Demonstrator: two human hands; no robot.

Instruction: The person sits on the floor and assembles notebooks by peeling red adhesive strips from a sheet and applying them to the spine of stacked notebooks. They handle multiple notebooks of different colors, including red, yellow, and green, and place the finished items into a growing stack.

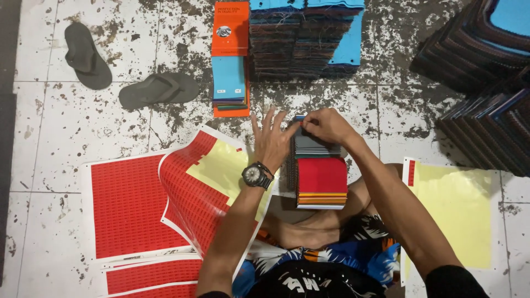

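Note:
A stepped stack of fabric swatches [322, 177] lies on my lap, red on top at the near end, grey and dark ones further up. My left hand [270, 140], with a black wristwatch, rests flat with fingers spread against the left side of the stack. At the stack's far end my right hand [326, 125] has its fingertips pinched together on the top edge of the dark swatches. Whether a small item sits between those fingertips is too small to tell.
Red sticker sheets [132, 207] lie left, one curled showing yellow backing [221, 165]. A yellow backing sheet [455, 212] lies right. An orange swatch card with blue fabric [230, 58], tall swatch piles [301, 41], more piles [486, 83] and two dark sandals [157, 89] are on the stained tile floor.

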